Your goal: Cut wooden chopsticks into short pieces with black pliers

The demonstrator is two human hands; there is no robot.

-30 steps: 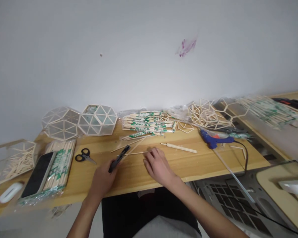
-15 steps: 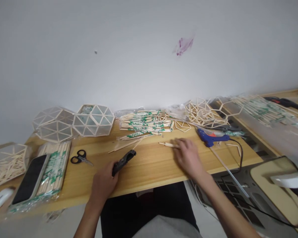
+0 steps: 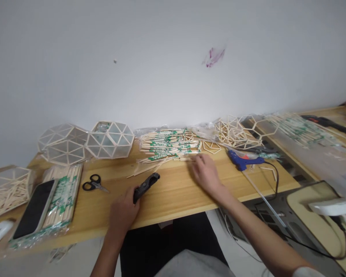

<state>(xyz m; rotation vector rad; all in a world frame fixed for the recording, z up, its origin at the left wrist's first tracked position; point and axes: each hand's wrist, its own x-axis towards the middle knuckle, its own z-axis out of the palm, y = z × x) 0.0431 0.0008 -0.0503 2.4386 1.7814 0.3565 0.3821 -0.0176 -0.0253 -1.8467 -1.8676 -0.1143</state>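
Observation:
My left hand (image 3: 123, 209) is wrapped round a black plier-like hand tool (image 3: 146, 186), whose head points up and to the right over the wooden table. The tool's exact kind is unclear. Farther back, my right hand (image 3: 205, 174) is closed on short wooden sticks (image 3: 187, 159), their ends pointing left beside the wrapped chopsticks (image 3: 170, 144). My fingers hide the rest of these sticks. Several loose thin sticks (image 3: 150, 168) lie in front of the wrapped pile. Small black-handled scissors (image 3: 94, 183) rest to the left of my left hand.
Stick-framed polyhedral shells (image 3: 111, 140) stand at the back left. A phone (image 3: 36, 209) lies on packed chopsticks (image 3: 63, 196). At right are a blue glue gun (image 3: 243, 159) with its cord and hexagonal stick frames (image 3: 236, 132). The table (image 3: 167, 200) ends just before my lap.
My right hand has moved left and away from me, carrying the short sticks to the edge of the wrapped pile. My left hand keeps the black tool almost in place.

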